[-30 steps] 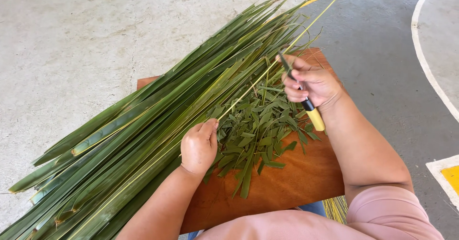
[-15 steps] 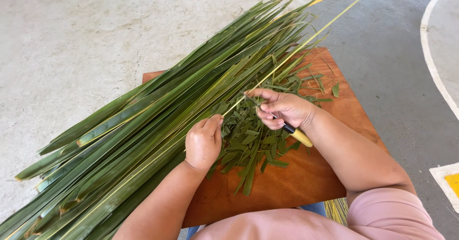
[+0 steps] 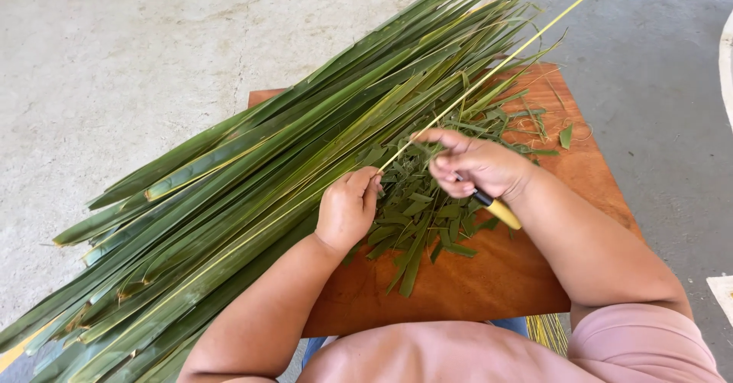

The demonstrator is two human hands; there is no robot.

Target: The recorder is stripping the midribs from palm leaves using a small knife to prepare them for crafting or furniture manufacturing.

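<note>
i see my left hand [image 3: 347, 209] pinching the near end of a thin yellow-green leaf midrib [image 3: 500, 61], fingers closed on it, which keeps the rib taut as it runs up and away to the far right. my right hand [image 3: 477, 165] is wrapped shut around a small knife [image 3: 496, 211], its yellow handle poking out below the palm; the blade is hidden under the fingers, so i cannot tell where the edge sits, though the fingertips rest against the rib just beyond my left grip.

below and between both grips lies a heap of green leaf trimmings [image 3: 416, 223] on the wooden board [image 3: 489, 284], which serves as my bench. the scraps seem to collect there because that is where the rib is worked.

left of my left grip, a big bundle of long palm leaves [image 3: 229, 192] lies slantwise across the board and hangs over onto the concrete floor [image 3: 114, 62], touching my left wrist side. the bare wood right of and below my right grip is the open room; the board's right edge is near my right forearm.
</note>
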